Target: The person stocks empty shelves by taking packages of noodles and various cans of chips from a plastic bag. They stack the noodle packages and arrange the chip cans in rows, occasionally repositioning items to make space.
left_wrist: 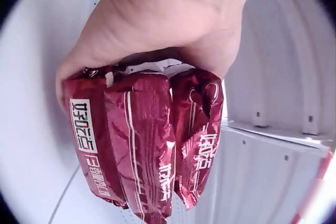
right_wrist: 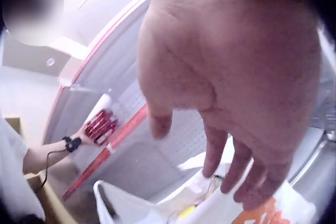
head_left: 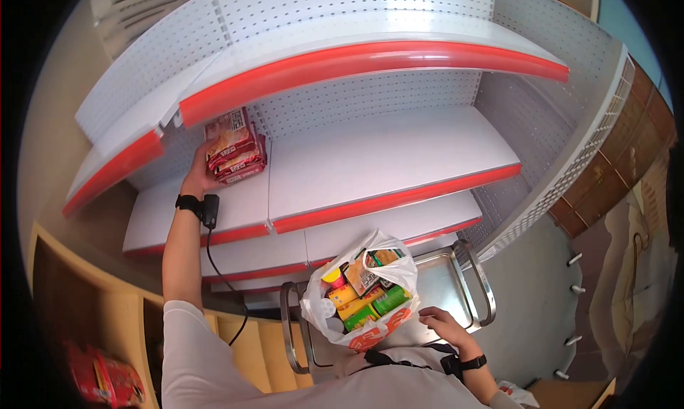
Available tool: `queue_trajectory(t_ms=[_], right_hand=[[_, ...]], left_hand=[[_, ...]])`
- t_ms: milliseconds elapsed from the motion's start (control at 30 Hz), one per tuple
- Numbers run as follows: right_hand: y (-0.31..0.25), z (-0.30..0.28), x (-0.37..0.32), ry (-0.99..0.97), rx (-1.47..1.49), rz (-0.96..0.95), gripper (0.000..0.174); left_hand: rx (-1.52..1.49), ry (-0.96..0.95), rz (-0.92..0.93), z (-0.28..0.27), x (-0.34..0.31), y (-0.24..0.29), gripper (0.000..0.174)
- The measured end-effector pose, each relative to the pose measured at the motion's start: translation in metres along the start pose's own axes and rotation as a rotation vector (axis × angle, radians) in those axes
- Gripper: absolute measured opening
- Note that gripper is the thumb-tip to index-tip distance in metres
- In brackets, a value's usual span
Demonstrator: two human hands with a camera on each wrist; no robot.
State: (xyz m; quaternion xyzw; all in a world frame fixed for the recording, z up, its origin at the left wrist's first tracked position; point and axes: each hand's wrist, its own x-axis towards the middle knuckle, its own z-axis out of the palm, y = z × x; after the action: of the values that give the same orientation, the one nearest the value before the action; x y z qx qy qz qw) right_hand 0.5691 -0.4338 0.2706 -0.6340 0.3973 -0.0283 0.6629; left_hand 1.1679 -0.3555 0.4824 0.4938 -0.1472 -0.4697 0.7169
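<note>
A stack of red snack packets (head_left: pixel 239 149) is at the left part of the middle shelf, and my left hand (head_left: pixel 201 168) grips it from the left side. In the left wrist view three dark red packets (left_wrist: pixel 142 140) stand side by side within the span of my left hand (left_wrist: pixel 157 19). My right hand (head_left: pixel 445 326) hangs beside a white plastic bag (head_left: pixel 313 316) filled with cans and boxes. Seen in the right wrist view, my right hand (right_wrist: pixel 226 77) has its fingers relaxed and extended over the bag (right_wrist: pixel 126 203).
The bag stands on a metal cart (head_left: pixel 445 288) with raised handles. White shelves with red edges (head_left: pixel 399 195) rise ahead, and an upper shelf (head_left: pixel 370 56) overhangs the packets. At lower left is a wooden unit (head_left: pixel 128 295) with red packages (head_left: pixel 107 377). A cable hangs from the left wrist.
</note>
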Motion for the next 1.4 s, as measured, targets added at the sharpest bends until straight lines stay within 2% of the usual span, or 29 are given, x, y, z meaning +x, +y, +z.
queue_trajectory(t_ms=[67,133,167,200,267,367,433,467,533,567,633,667,733,900,967,1100,1167,1200,1267,1400], right_hand=[[0.002,-0.003,-0.008,0.064,-0.007,0.001,0.040],[0.009,-0.007,-0.017,0.199,-0.050,0.004,0.039],[0.016,-0.011,-0.021,0.235,-0.057,0.002,0.039],[0.023,-0.014,-0.025,0.240,-0.050,0.002,0.039],[0.040,-0.021,-0.032,0.290,0.031,0.046,0.039],[0.041,-0.030,-0.042,0.336,0.019,0.081,0.038],[0.034,-0.034,-0.047,0.390,-0.004,0.114,0.037],[0.032,-0.037,-0.047,0.386,-0.003,0.082,0.038],[0.030,-0.041,-0.043,0.395,-0.044,0.091,0.039],[0.028,-0.043,-0.039,0.385,-0.049,0.093,0.039],[0.022,-0.045,-0.030,0.361,-0.133,0.049,0.040],[0.017,-0.046,-0.026,0.354,-0.136,0.047,0.040],[0.005,-0.044,-0.020,0.345,-0.187,-0.011,0.040],[0.012,-0.049,-0.019,0.363,-0.141,-0.034,0.038],[0.016,-0.050,-0.024,0.404,-0.155,-0.026,0.036],[0.035,-0.057,-0.028,0.439,-0.121,-0.021,0.033],[0.029,-0.058,-0.028,0.428,-0.108,-0.014,0.033],[0.028,-0.058,-0.027,0.425,-0.095,-0.015,0.033],[0.032,-0.057,-0.024,0.432,-0.091,-0.026,0.033],[0.016,-0.052,-0.017,0.387,-0.101,-0.046,0.031]], left_hand=[[-0.059,0.116,-0.124,0.005,0.013,-0.001,0.044],[-0.081,0.116,-0.066,-0.013,0.033,0.000,0.041],[0.007,0.070,-0.044,-0.017,0.043,0.003,0.040],[0.097,0.025,-0.020,-0.019,0.050,0.008,0.039],[0.136,0.054,-0.035,-0.022,0.056,0.013,0.037],[0.167,0.015,0.077,-0.030,0.058,0.015,0.043],[0.831,0.361,0.608,-0.018,0.053,0.018,0.059],[0.836,0.363,0.604,-0.010,0.042,0.011,0.059],[2.183,0.280,1.038,0.041,-0.012,-0.005,0.081],[2.187,0.288,1.025,0.035,-0.009,-0.005,0.081],[2.004,0.114,0.919,0.021,0.013,-0.006,0.098],[2.007,0.123,0.913,0.014,0.022,-0.005,0.098],[1.897,0.197,0.779,0.009,0.033,0.000,0.104],[1.844,0.180,0.791,0.005,0.030,0.000,0.101],[1.775,0.190,0.939,0.009,0.018,-0.008,0.102],[1.777,0.305,0.853,0.006,0.004,-0.019,0.103],[1.629,0.321,0.709,-0.019,0.017,-0.018,0.103],[1.632,0.324,0.702,-0.024,0.020,-0.017,0.103],[1.356,0.210,0.712,-0.034,0.028,-0.015,0.102],[1.426,0.278,0.770,-0.034,0.031,-0.012,0.100]])
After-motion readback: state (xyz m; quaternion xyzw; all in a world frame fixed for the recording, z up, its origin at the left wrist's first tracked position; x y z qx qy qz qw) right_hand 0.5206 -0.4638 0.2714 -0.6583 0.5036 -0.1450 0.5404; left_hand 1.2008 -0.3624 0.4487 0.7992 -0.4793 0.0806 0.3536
